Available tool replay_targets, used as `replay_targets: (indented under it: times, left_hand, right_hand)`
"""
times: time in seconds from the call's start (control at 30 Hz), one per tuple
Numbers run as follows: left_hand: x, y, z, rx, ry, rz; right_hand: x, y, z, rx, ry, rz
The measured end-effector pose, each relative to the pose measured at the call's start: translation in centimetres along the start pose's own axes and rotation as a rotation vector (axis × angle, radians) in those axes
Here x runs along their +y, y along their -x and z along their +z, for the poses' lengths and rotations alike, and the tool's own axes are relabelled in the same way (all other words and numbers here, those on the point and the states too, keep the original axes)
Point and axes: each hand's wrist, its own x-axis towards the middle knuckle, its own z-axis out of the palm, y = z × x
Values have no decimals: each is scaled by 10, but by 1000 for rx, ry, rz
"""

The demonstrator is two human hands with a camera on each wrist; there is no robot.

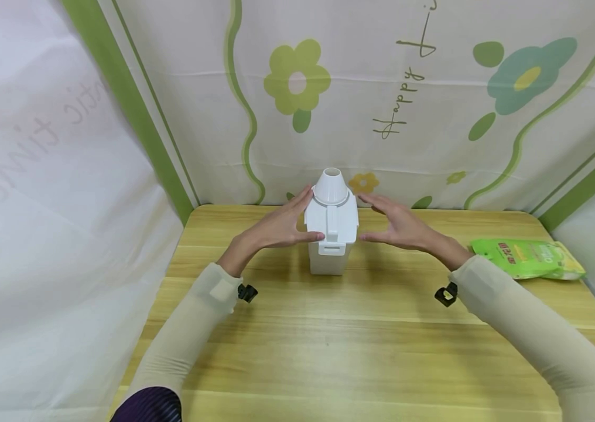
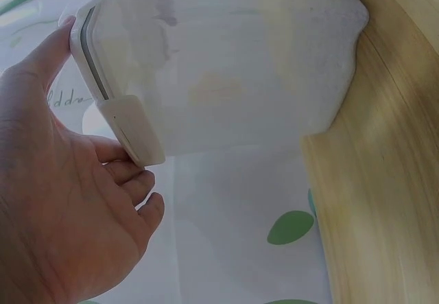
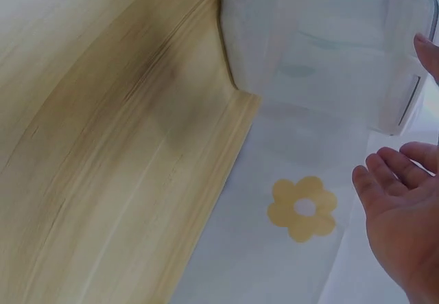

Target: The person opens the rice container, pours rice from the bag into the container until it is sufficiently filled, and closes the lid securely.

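Observation:
A white translucent plastic container (image 1: 327, 262) stands upright on the wooden table. Its white lid (image 1: 347, 219) has side latches, and a cone-shaped piece (image 1: 331, 189) with an open top sits at the far end. My left hand (image 1: 283, 227) touches the lid, thumb on the near part and fingers extended along the left side. In the left wrist view, that thumb meets the lid rim and the fingertips lie by a latch (image 2: 136, 131). To the right of the container, my right hand (image 1: 402, 225) is held apart from it, with thumb and fingers spread.
Green packets (image 1: 519, 258) lie at the right of the wooden table (image 1: 318, 346), beyond my right wrist. A white curtain (image 1: 192, 105) with printed flowers hangs right behind the far table edge. More white fabric (image 1: 55, 246) hangs along the left side.

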Motion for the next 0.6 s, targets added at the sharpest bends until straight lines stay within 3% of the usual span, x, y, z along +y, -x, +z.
replay_targets:
  times: [0.1, 0.37, 0.6]
  left_hand:
    - [0, 0, 0, 1, -2, 0]
    - [0, 0, 0, 5, -1, -8]
    - [0, 0, 0, 9, 7, -4]
  right_hand:
    - [3, -3, 1, -10, -65, -4]
    - [9, -9, 4, 5, -352, 82]
    - [11, -12, 6, -3, -417, 90]
